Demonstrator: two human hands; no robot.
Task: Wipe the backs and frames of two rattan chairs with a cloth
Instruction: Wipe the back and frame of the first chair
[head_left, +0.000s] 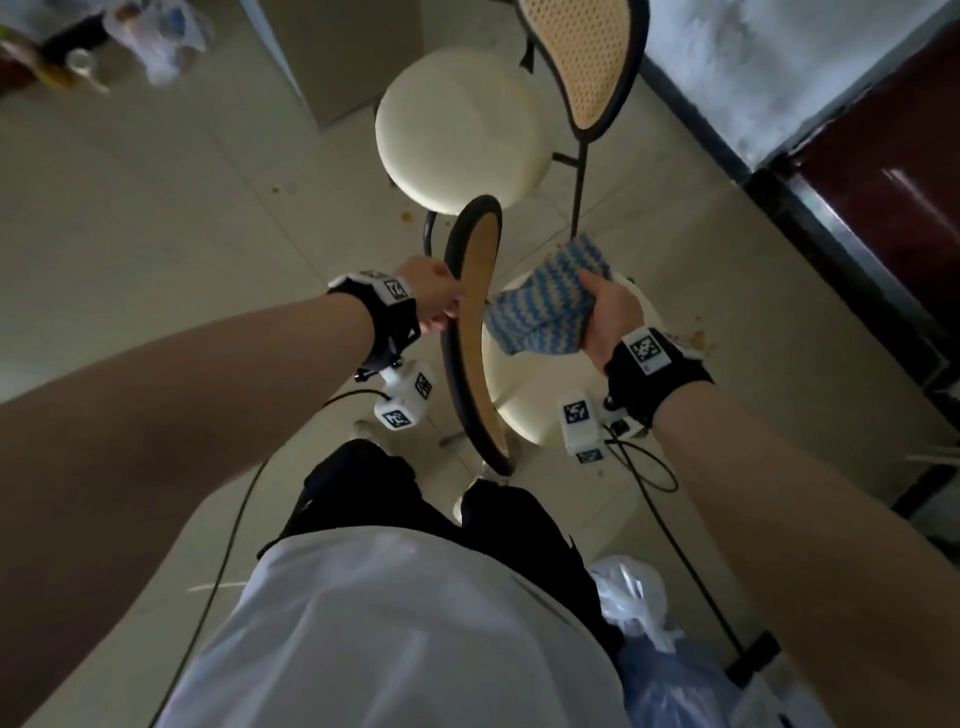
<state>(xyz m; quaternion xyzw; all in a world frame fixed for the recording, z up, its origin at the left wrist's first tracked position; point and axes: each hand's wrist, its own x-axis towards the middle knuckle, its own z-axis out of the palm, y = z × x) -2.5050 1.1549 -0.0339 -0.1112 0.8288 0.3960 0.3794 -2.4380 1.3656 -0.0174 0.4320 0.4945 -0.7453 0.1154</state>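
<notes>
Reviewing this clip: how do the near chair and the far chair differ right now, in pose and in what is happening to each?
The near chair shows its backrest almost edge-on, while the far chair shows its woven panel broadly. The left hand holds the near chair's frame and the right hand holds the blue-striped cloth beside its panel; no hand or cloth is near the far chair. The near chair's seat is largely hidden; the far chair's is fully visible. Both have dark frames, tan rattan backs and round cream seats.

The far chair's back (587, 57) is cut off by the top edge.

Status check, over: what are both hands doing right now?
Left hand grips near chair back rim. Right hand holds striped cloth against it. Far chair untouched. Nothing blocking.
</notes>
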